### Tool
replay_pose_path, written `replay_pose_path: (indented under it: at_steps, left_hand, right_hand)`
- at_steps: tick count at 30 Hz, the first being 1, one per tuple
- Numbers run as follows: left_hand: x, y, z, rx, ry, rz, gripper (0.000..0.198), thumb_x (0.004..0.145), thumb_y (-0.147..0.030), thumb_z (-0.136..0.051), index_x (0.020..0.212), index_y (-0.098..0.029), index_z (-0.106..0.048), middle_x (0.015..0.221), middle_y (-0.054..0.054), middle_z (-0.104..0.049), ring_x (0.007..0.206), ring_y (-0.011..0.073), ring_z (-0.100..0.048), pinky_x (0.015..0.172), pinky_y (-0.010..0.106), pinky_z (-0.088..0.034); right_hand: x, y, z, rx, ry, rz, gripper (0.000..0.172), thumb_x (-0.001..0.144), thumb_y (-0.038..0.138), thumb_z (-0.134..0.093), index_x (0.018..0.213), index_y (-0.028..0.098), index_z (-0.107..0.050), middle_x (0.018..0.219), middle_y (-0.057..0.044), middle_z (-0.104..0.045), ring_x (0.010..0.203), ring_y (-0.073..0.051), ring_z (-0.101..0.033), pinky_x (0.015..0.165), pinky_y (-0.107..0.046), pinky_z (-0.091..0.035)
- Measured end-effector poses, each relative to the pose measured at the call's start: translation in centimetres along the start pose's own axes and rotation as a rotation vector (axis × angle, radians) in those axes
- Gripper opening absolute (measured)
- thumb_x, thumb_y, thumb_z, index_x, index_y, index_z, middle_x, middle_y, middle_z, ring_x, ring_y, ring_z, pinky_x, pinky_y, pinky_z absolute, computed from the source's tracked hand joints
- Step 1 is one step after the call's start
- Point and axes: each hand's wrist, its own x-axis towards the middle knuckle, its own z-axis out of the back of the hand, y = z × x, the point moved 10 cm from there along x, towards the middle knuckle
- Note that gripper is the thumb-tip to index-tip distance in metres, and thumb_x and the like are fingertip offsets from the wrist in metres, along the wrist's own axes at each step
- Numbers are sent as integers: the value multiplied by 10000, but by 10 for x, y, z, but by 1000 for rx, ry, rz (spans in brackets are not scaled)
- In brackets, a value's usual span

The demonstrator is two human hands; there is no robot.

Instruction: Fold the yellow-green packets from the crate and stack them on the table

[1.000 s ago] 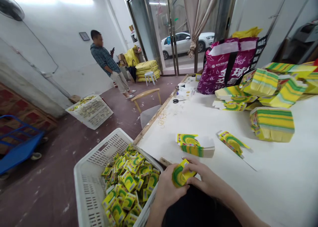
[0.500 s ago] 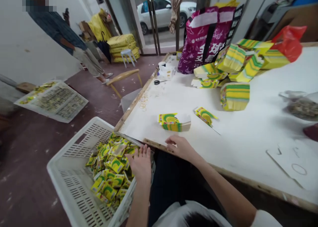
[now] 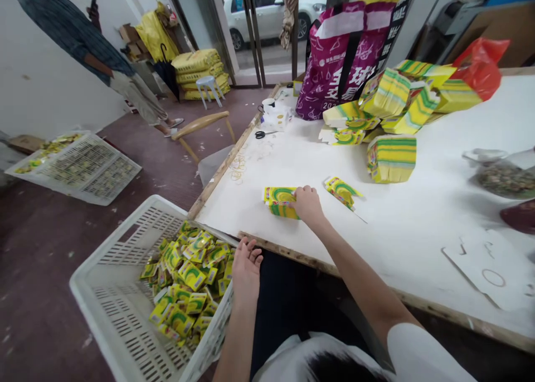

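My right hand (image 3: 308, 206) is closed over the right end of a small stack of flat yellow-green cartons (image 3: 279, 199) on the white table. Its fingers hide that end, so I cannot tell how many cartons they grip. My left hand (image 3: 247, 265) is empty by the table's front edge, palm up, with loosely bent fingers apart. Beside it on the left stands a white plastic crate (image 3: 121, 234) holding many small yellow-green boxes (image 3: 192, 276). One loose flat carton (image 3: 341, 192) lies right of the stack, with a thin stick-like thing by its lower end.
Farther back are a bundle of cartons (image 3: 392, 159), a heap of more bundles (image 3: 387, 95), a purple bag (image 3: 334, 64) and a red plastic bag (image 3: 480, 69). Scissors (image 3: 265, 134) and rubber bands (image 3: 238, 167) lie left. A chair (image 3: 204, 128), second crate (image 3: 83, 167) and standing person (image 3: 83, 42) are beyond.
My right hand has moved forward from the table edge onto the carton stack. My left hand has shifted slightly right, its fingers more bent. The view has tilted a little.
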Motion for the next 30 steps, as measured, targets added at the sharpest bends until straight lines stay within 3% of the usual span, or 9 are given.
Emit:
replay_pose_path:
  at_steps: [5, 8, 11, 15, 18, 24, 27, 30]
  left_hand:
    - [-1, 20, -5, 28, 58, 24, 380, 788, -369, -755, 1094, -165, -660, 1003, 93, -701, 766, 142, -671, 652, 229, -539]
    - [-2, 21, -22, -2, 152, 2, 485, 768, -491, -757, 1133, -183, -669, 1194, 132, -671, 1025, 231, -672, 823, 330, -562]
    - [-6, 3, -45, -109, 246, -107, 566, 727, -603, -760, 1154, -245, -662, 1312, 99, -628, 1212, 268, -594, 994, 405, -506]
    - [-6, -15, -60, -161, 242, -162, 643, 711, -664, -741, 1159, -209, -661, 1246, 126, -666, 1221, 302, -591, 1020, 415, -489]
    - [-8, -13, -64, -115, 216, -113, 695, 686, -699, -732, 1117, -155, -683, 1161, 161, -694, 1202, 337, -602, 988, 428, -509]
    - [-25, -8, -82, -97, 377, -142, 819, 661, -827, -645, 1138, -163, -676, 1136, 151, -693, 1100, 318, -643, 964, 432, -515]
    - [-24, -4, -83, -126, 369, -124, 627, 724, -713, -692, 1043, -174, -675, 926, 84, -674, 921, 237, -661, 881, 368, -532]
    - [-15, -6, -72, -247, 236, -135, 464, 758, -638, -708, 861, -198, -605, 723, -6, -532, 673, 135, -572, 720, 280, -513]
  right_hand:
    - [-14, 4, 7, -4, -4, 14, 269, 866, 182, -665, 1101, 131, -545, 1086, -156, -674, 1043, -291, -600, 884, -361, -408]
    - [-39, 17, 13, 125, -12, 92, 232, 896, 159, -599, 1107, 166, -503, 986, -95, -687, 972, -249, -626, 829, -326, -419]
    - [-78, 38, -4, 330, 109, 214, 200, 862, 122, -578, 1028, 198, -497, 892, -53, -666, 858, -221, -629, 737, -307, -424]
    - [-123, 57, -37, 645, 338, 275, 153, 833, 182, -584, 923, 226, -468, 804, -1, -624, 690, -167, -590, 640, -284, -436]
    - [-135, 58, -45, 805, 393, 259, 152, 822, 235, -583, 907, 235, -456, 781, 15, -612, 651, -155, -570, 613, -278, -451]
    - [-134, 57, -32, 651, 314, 330, 73, 845, 243, -576, 879, 223, -515, 827, -31, -621, 753, -193, -569, 695, -317, -442]
    - [-143, 65, -27, 725, 348, 357, 60, 843, 239, -593, 846, 218, -537, 815, -24, -621, 737, -178, -565, 696, -307, -448]
    - [-153, 72, -26, 876, 390, 352, 101, 837, 258, -624, 906, 210, -566, 857, -19, -633, 731, -156, -578, 699, -290, -476]
